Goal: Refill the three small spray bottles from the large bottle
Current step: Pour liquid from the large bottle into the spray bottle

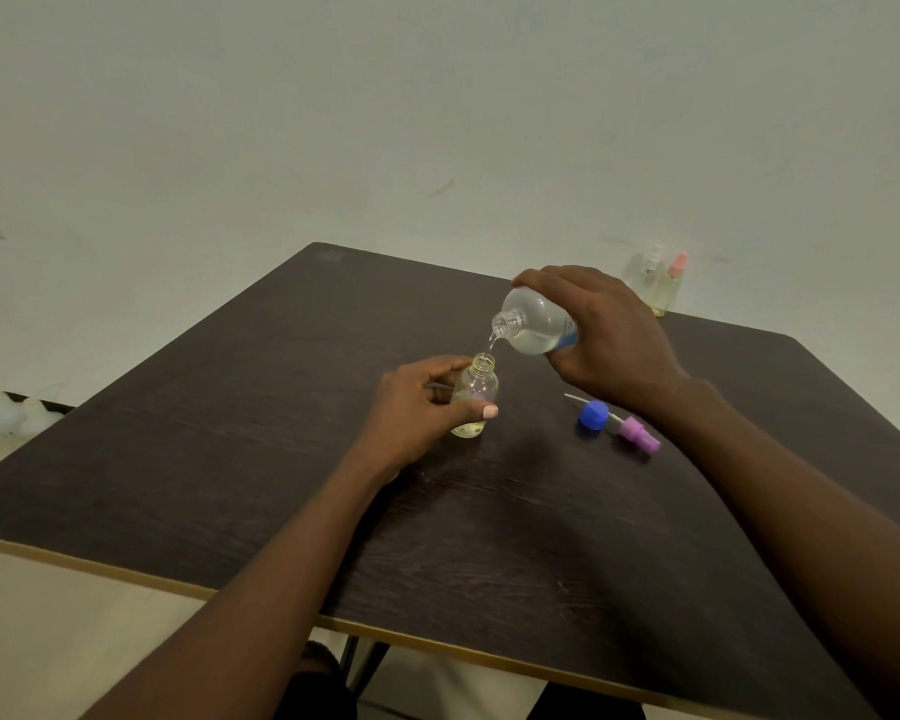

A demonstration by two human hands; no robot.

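Observation:
My right hand (606, 335) grips the large clear bottle (533, 322), tipped with its open mouth down to the left. A thin stream of clear liquid runs from it into a small uncapped bottle (476, 389) standing upright on the dark table (230, 459). My left hand (417, 407) holds that small bottle around its body. A blue cap (593, 414) and a purple spray head (640, 433) with its dip tube lie on the table to the right. Two more small spray bottles, one with a clear top (650, 270) and one with a pink top (668, 285), stand at the far right edge.
The table's far edge meets a pale wall. Its near edge with light trim runs across the bottom of the view. White objects (17, 413) sit on the floor at the left.

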